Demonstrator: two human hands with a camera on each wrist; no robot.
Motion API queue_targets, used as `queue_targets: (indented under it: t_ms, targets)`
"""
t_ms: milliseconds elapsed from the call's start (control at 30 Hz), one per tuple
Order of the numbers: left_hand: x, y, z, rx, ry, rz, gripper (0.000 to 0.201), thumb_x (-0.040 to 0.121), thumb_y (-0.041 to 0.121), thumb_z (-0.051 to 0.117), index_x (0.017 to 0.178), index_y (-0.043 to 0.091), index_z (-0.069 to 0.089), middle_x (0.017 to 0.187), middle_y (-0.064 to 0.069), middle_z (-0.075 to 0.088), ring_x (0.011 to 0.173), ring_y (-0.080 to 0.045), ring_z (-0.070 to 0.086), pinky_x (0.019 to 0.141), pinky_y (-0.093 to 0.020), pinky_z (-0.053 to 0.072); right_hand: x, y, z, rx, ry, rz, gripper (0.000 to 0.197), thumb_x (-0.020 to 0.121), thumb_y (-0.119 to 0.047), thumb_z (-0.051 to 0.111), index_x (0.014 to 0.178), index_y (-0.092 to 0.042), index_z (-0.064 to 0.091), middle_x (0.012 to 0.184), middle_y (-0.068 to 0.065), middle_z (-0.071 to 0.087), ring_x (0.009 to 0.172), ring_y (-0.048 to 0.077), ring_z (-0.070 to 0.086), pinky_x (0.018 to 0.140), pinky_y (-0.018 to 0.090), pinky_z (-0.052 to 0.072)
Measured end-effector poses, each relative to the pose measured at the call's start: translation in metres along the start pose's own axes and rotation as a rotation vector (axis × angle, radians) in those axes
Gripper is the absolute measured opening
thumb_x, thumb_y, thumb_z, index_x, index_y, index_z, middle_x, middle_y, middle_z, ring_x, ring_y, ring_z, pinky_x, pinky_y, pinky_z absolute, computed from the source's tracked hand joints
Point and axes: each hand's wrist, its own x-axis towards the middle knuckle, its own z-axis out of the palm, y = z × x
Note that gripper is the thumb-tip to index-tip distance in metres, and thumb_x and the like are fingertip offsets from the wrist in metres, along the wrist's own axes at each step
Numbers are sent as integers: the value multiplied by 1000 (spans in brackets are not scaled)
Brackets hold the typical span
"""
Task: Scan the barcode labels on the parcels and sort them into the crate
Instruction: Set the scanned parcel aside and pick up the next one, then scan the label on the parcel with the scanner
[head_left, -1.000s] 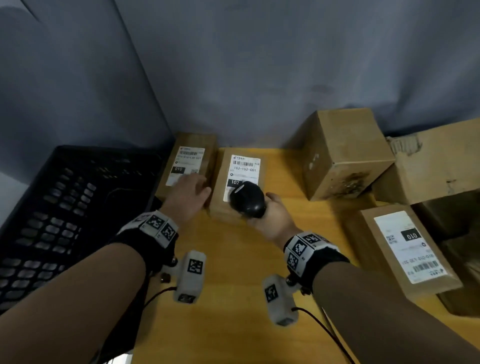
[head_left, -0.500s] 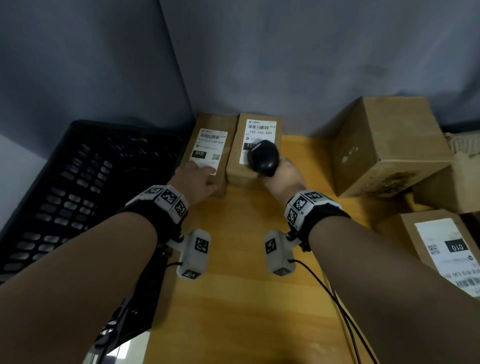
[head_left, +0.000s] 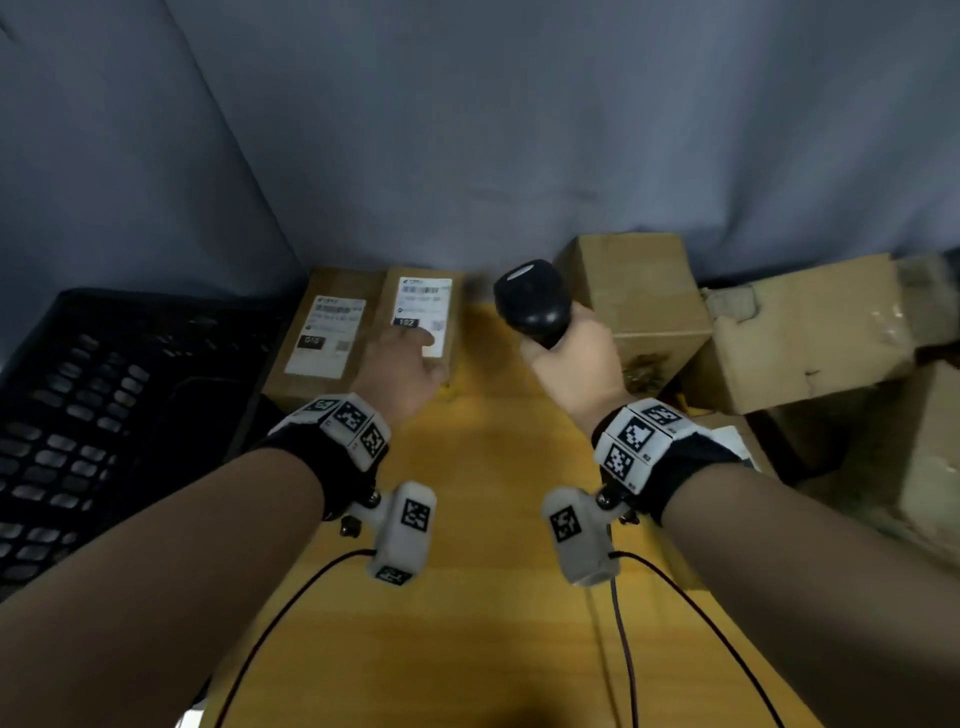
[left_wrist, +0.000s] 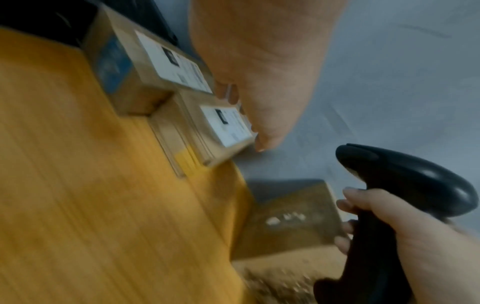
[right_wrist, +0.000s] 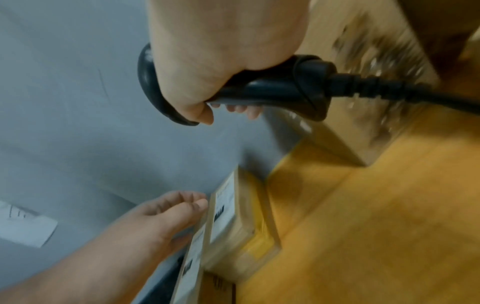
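- Grey cloth (head_left: 519, 130) hangs behind our yellow table (head_left: 483, 597), and the parcels crowd the table's far edge against it.
- Our one black crate (head_left: 104, 415) sits off the table's left edge and looks empty where we can see into it, so we judge the sorting has barely begun.
- We count three big brown boxes (head_left: 639, 301) piled at the far right corner, with perhaps one more at the right edge, too blurred to be sure.
- We count two small labelled parcels side by side at the far left corner: the parcel marked 010 (head_left: 324, 338) next to the crate, and the parcel marked 102 (head_left: 423, 317) touching its right side.
- We hold one black scanner (head_left: 532, 301) clenched in our right hand (head_left: 576, 364), raised to the right of the small parcels; its head points away from both labels, so a trigger pull now would likely read nothing.
- Our left hand (head_left: 402, 364) lies released, fingers straight on the 102 label; they hide part of it, and might spoil a scan.
- Since the two parcels touch, we could drag the 010 one along when lifting its neighbour.
- One scanner cable (right_wrist: 415, 92) trails back toward the boxes and might snag on them.
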Motion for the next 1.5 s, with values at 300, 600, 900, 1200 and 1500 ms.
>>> queue_targets:
  t_ms: [300, 600, 900, 1200, 1500]
  targets:
    - [-2, 142, 30, -53, -136, 223, 55, 99, 45, 40, 150, 32, 25, 158, -14, 17, 143, -35, 19, 115, -43, 21, 19, 69, -135, -28, 30, 174, 28, 81, -21, 69, 105, -7, 64, 97, 11, 66, 95, 28, 62, 76, 29, 43]
    - [-4, 170, 30, -207, -18, 94, 33, 100, 36, 42, 120, 11, 50, 110, -11, 64, 105, -30, 59, 87, -39, 47, 16, 89, -154, 206, -103, 175, 12, 82, -19, 73, 78, -21, 61, 79, -2, 63, 85, 18, 60, 74, 25, 40]
    - [-35, 138, 43, -647, 93, -250, 58, 88, 23, 67, 135, 9, 36, 128, -10, 52, 111, -26, 55, 93, -41, 50, -4, 75, -133, 466, -183, 192, 16, 83, -27, 74, 81, -27, 58, 88, 1, 68, 88, 16, 64, 89, 35, 50]
    - [-64, 115, 26, -685, -31, -250, 46, 89, 7, 59, 132, 10, 42, 100, -4, 53, 92, -22, 54, 89, -43, 53, -43, 78, -123, 703, -192, 368, 16, 85, -19, 73, 98, -12, 65, 93, 10, 70, 80, 26, 71, 81, 36, 60]
    - [-88, 92, 22, -606, -169, -94, 87, 89, 9, 62, 153, 25, 5, 124, -9, 49, 110, -26, 54, 89, -40, 51, -89, 83, -105, 839, -57, 453, 16, 88, -20, 70, 89, -5, 64, 71, 12, 70, 68, 22, 68, 68, 27, 59]
